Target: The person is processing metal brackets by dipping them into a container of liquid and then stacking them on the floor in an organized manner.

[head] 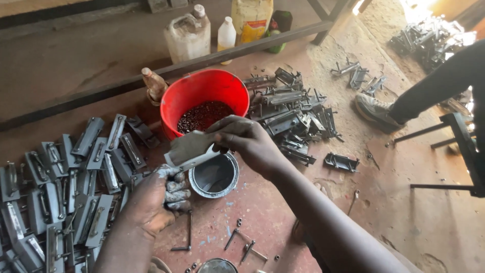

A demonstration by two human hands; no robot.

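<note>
A flat grey metal latch plate (189, 149) is held over a small open paint tin (214, 175) of grey paint, probably so that drips fall back into it. The left hand (161, 199), its fingers smeared with grey paint, holds the plate from below with its grip pressed together around the lower edge. The right hand (247, 141) meets the plate's upper end, fingertips pinching something small against it; what that is cannot be made out. Just behind the tin stands a red bucket (207, 91) holding dark small parts. On the floor to the left, painted plates (60, 187) lie spread in rows, likely drying; to the right sits a heap of bare metal latches (293, 114).
</note>
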